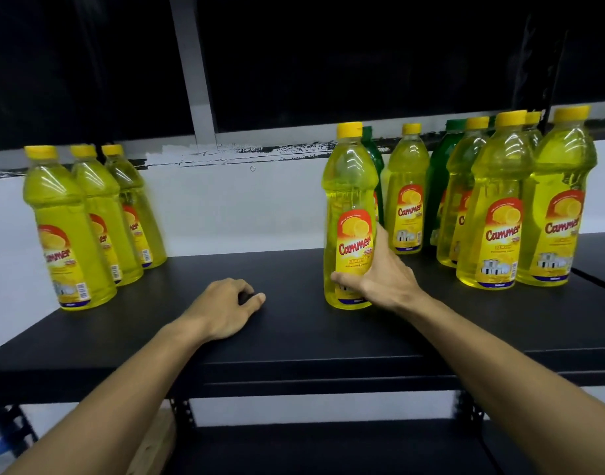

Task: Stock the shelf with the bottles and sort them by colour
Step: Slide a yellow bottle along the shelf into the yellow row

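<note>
Head view: right hand point(379, 269) grips upright yellow bottle point(349, 214); left hand point(225, 308) rests loosely curled, empty, on shelf point(294, 337).

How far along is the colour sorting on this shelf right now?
Partly done. Three yellow bottles already stand grouped at the shelf's left end. In hand: the right hand grips another yellow bottle mid-shelf, while the left hand rests empty on the shelf. Left: the right-end cluster still mixes yellow bottles with green bottles, so those need separating.
</note>
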Action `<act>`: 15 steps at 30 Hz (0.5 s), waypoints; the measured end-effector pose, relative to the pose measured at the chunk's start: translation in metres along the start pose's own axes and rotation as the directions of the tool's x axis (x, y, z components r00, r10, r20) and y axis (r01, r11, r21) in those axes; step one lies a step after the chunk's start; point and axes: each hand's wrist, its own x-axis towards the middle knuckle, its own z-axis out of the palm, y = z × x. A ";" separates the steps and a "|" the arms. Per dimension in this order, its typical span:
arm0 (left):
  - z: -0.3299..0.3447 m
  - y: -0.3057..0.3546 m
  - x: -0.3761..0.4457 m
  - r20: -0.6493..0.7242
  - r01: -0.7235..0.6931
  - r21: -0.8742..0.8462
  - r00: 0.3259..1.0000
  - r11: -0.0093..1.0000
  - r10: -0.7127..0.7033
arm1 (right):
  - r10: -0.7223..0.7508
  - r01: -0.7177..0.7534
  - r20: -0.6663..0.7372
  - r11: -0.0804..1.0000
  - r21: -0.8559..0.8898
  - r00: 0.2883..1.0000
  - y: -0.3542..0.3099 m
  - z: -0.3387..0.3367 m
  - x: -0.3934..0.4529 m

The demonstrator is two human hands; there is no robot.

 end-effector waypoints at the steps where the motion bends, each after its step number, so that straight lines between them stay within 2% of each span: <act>1: -0.002 -0.005 -0.003 -0.006 0.012 -0.001 1.000 1.000 -0.012 | -0.017 0.015 0.054 1.000 0.025 0.998 -0.001 0.002 -0.001; 3: -0.005 -0.014 -0.008 -0.021 0.030 -0.005 0.999 1.000 -0.031 | -0.050 0.043 0.121 0.997 0.067 0.991 -0.006 0.008 -0.004; 6: -0.004 -0.020 -0.011 -0.029 0.051 -0.027 0.998 0.998 -0.052 | -0.093 0.078 0.140 0.991 0.110 0.986 -0.017 0.019 -0.009; 15: 0.000 -0.022 -0.009 -0.058 0.094 -0.021 0.994 0.995 -0.095 | -0.203 0.199 0.076 0.979 0.053 0.976 -0.042 0.044 -0.025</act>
